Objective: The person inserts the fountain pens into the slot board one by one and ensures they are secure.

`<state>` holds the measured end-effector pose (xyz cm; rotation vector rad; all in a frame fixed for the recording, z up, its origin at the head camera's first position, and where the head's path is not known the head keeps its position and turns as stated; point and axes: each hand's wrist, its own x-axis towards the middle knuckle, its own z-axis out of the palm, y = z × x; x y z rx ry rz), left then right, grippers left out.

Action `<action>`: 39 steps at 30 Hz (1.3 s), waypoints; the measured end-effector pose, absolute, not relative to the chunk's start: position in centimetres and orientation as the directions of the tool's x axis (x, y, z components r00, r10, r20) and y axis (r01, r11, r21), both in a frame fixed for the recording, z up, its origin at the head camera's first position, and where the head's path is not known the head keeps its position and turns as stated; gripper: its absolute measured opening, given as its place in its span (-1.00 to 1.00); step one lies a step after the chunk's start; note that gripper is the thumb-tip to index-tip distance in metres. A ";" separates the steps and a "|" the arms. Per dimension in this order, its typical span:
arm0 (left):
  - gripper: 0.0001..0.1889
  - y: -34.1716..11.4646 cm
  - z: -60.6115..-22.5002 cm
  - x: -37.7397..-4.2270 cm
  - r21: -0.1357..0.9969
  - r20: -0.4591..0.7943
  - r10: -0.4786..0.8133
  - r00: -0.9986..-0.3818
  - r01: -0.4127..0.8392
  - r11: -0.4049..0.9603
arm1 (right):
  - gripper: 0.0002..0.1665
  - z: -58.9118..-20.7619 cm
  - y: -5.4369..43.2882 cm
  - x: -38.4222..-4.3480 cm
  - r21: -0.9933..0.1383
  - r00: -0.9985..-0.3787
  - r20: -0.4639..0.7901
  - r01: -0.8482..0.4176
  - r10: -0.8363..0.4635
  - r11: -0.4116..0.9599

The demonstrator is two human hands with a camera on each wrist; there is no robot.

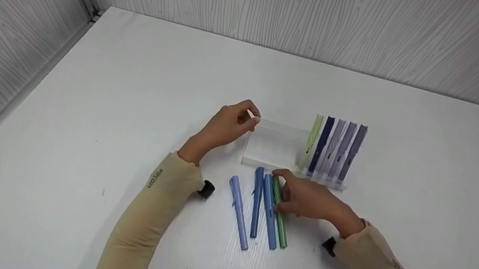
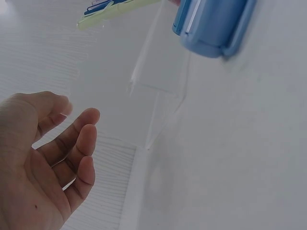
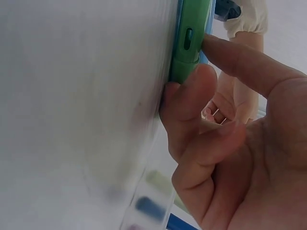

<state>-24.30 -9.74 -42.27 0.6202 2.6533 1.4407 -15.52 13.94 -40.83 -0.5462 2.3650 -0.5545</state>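
the white table (image 1: 71, 150) bears a clear pen stand (image 1: 259, 163), three bluish pens (image 1: 257, 205) and one green pen (image 1: 282, 227).

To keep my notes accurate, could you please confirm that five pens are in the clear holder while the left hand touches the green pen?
The hand is wrong: the right hand touches the green pen, as the head view shows; five pens are in the clear holder.

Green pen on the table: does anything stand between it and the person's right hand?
Nothing visible does: the right hand touches the green pen, and the nearest blue pen lies on its other side.
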 end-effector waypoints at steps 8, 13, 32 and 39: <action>-0.81 -9.7 -42.3 -24.3 0.816 0.137 0.375 -0.917 0.319 0.483 | -0.10 -41.0 13.3 -15.6 -0.459 -0.730 -0.500 -0.232 -0.465 0.858; -0.82 -9.8 -42.2 -24.3 0.817 0.120 0.369 -0.922 0.303 0.490 | -0.12 -41.1 12.9 -15.5 -0.395 -0.758 -0.469 -0.279 -0.454 0.875; -0.82 -9.8 -42.1 -24.1 0.825 0.115 0.368 -0.923 0.295 0.482 | -0.18 -37.8 15.5 -16.4 -0.601 -0.804 -0.353 -0.197 -0.478 0.774; -0.82 -9.7 -41.9 -24.1 0.818 0.107 0.366 -0.925 0.291 0.495 | -0.17 -37.3 15.9 -16.6 -0.645 -0.827 -0.305 -0.186 -0.473 0.741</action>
